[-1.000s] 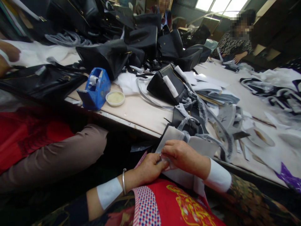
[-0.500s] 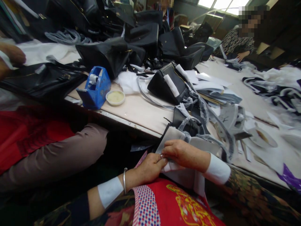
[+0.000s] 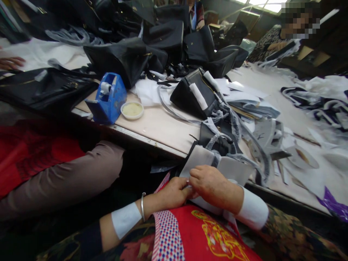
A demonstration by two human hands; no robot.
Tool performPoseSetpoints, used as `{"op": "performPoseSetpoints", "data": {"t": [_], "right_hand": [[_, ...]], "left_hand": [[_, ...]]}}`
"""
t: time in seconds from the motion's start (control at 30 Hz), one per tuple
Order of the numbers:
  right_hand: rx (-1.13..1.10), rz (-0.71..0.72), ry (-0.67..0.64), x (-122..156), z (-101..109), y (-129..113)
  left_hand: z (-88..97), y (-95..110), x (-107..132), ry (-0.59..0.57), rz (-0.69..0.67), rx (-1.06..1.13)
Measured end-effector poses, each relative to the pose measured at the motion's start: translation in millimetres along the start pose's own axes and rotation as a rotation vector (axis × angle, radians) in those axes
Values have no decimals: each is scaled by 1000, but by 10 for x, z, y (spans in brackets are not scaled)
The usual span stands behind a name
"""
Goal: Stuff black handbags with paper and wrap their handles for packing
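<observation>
My left hand (image 3: 174,193) and my right hand (image 3: 208,185) meet fingertip to fingertip in front of the red apron (image 3: 190,224). Both have their fingers closed in a pinch. A small pale bit shows between them, too little to name. Just beyond lies a black handbag (image 3: 214,139) at the table edge, with pale grey sheets (image 3: 201,159) over its near side and clear plastic round its handles. The sheets run under my hands, and the fingers hide part of them.
A blue tape dispenser (image 3: 108,98) and a shallow dish of pale paste (image 3: 132,110) stand near the edge. Another black handbag (image 3: 190,94) lies behind, beside stacked papers (image 3: 244,98). More black bags (image 3: 119,58) crowd the back. Co-workers sit at left and far right.
My right hand has turned and lowered slightly, and the white strip under it is less visible. At the far right a co-worker has lifted a plastic-wrapped dark piece. The left co-worker's hand has shifted.
</observation>
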State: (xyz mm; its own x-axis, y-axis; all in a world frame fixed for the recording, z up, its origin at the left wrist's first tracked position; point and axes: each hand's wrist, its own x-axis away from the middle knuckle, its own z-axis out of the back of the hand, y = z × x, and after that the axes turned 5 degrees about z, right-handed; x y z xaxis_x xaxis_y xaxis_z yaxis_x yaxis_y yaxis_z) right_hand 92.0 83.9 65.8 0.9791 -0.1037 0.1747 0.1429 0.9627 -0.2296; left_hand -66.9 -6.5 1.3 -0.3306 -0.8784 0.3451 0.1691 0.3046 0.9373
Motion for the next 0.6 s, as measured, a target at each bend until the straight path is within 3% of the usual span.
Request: {"op": "performPoseSetpoints", "data": {"t": [0.17,0.33,0.43,0.6], "right_hand": [[-224,12,-51,75,148,81],[-491,-189,-61,-5,124,183],[-490,-286,-100,-85,141,174],[-375,-362,-272,-230,252,124]], "left_hand": [[-61,-46,-42,12,2,0],[-59,-39,-38,20,-18,-31],[-61,-27,-21,39,-5,-57],[-86,15,-10,74,21,-99]]}}
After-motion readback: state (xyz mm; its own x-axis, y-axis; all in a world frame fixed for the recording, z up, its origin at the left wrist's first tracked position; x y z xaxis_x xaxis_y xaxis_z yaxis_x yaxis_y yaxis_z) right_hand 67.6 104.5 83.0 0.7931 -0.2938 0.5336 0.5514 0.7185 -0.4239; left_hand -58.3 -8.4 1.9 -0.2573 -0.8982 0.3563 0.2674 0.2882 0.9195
